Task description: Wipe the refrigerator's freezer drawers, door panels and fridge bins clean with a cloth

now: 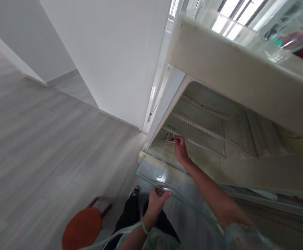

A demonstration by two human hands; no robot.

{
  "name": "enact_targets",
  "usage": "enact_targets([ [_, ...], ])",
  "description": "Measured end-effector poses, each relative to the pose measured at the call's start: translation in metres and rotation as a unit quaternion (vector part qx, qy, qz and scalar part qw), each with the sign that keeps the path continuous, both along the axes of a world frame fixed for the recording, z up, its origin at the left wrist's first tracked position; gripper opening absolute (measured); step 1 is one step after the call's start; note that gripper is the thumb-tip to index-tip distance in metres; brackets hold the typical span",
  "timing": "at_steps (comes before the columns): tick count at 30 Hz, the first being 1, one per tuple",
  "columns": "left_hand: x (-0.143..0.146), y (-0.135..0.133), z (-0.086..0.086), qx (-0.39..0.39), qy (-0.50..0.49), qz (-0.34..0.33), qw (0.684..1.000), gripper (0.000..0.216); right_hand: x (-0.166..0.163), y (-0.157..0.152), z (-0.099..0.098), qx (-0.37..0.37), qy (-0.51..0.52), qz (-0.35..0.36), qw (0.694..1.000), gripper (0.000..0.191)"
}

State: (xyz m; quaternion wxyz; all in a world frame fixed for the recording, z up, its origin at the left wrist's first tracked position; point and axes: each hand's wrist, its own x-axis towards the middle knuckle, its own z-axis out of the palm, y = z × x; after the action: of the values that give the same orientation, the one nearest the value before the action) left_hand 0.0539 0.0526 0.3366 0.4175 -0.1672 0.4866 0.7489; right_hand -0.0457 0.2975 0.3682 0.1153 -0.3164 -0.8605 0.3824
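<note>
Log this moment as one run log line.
left hand: grips clear glass shelf edge | right hand: inside open white fridge, touching side-wall rail

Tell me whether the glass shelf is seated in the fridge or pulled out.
Pulled out partway: the glass shelf juts past the fridge opening, its front edge held by the left hand.

One head camera here, looking steeply down from above into the open fridge (219,114). It's close in, with floor (37,139) filling the left side.
</note>
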Motion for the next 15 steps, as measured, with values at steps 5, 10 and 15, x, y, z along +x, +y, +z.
enact_targets([
  [5,0.001,0.001,-0.001,-0.006,0.011,0.002,1.000,0.073,-0.024,0.001,-0.025,0.104,-0.010,0.059,0.993,0.032],
  [10,0.000,0.000,-0.001,-0.012,0.025,-0.001,1.000,0.070,-0.046,0.003,-0.046,0.093,-0.029,0.095,0.991,0.032],
  [15,-0.001,-0.002,-0.002,-0.015,0.035,-0.010,0.999,0.070,-0.058,0.001,-0.058,0.066,-0.035,0.130,0.989,0.026],
])
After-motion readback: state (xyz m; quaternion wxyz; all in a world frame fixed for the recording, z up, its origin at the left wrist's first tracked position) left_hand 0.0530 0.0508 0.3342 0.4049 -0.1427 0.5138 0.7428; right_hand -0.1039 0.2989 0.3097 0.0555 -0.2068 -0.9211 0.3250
